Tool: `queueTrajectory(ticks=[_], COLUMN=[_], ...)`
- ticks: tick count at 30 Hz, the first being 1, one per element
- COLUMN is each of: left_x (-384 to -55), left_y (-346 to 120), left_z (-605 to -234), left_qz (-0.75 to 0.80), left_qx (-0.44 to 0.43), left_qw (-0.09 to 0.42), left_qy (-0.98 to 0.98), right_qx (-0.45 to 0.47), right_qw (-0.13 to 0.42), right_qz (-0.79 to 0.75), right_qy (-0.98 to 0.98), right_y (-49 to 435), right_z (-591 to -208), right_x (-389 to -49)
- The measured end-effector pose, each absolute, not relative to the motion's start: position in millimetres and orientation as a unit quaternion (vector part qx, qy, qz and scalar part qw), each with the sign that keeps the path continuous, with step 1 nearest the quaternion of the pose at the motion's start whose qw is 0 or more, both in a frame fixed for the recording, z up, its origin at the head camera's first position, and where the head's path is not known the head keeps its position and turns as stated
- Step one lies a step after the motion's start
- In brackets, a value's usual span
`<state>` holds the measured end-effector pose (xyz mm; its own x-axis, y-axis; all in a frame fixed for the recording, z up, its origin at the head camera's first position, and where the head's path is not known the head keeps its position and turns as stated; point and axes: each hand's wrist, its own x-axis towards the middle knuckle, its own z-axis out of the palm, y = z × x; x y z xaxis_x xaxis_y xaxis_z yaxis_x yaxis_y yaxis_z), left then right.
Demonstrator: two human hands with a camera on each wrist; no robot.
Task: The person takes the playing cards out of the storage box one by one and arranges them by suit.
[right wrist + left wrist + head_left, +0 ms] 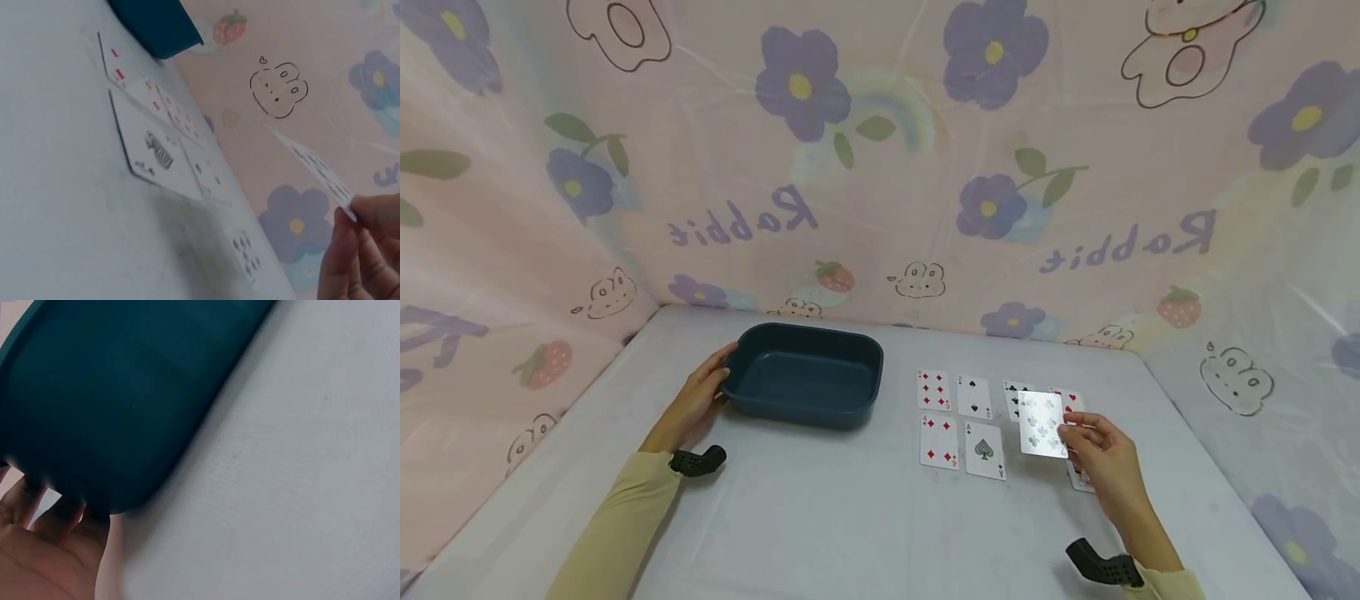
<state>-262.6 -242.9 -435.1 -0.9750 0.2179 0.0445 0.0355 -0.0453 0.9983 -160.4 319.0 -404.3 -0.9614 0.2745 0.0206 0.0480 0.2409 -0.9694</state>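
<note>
My right hand [1105, 462] pinches a playing card [1041, 425] between thumb and fingers, above the other cards. Glare washes out its face, which bears several pale pips; the right wrist view shows this card [315, 172] nearly edge-on. My left hand [696, 396] touches the left end of a dark teal rectangular tub [805, 412]. In the left wrist view its fairly straight fingers [56, 519] meet the tub's end wall. Left of the held card lie the six of diamonds [934, 390], a spade card [974, 397], the four of diamonds [939, 442] and the ace of spades [985, 450].
Partly behind the held card and right hand lie a club card [1011, 392], a heart card [1067, 398] and a face card [1079, 477]. A white cloth covers the table [820, 517]. Printed curtains [880, 192] rise behind and at both sides.
</note>
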Motion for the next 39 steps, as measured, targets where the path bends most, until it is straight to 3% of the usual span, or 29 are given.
queueTrajectory(ticks=[25, 39], left_x=[-262, -262], left_y=[-242, -242], left_z=[-435, -436], left_qz=[0.727, 0.729], left_qx=[0.089, 0.093], left_qw=[0.067, 0.067], left_qy=[0.677, 0.675], right_qx=[-0.140, -0.124], right_qw=[0.038, 0.075], right_qz=[0.554, 0.433], right_qy=[-0.820, -0.889], right_y=[329, 328], right_z=[-439, -441], right_x=[-160, -158])
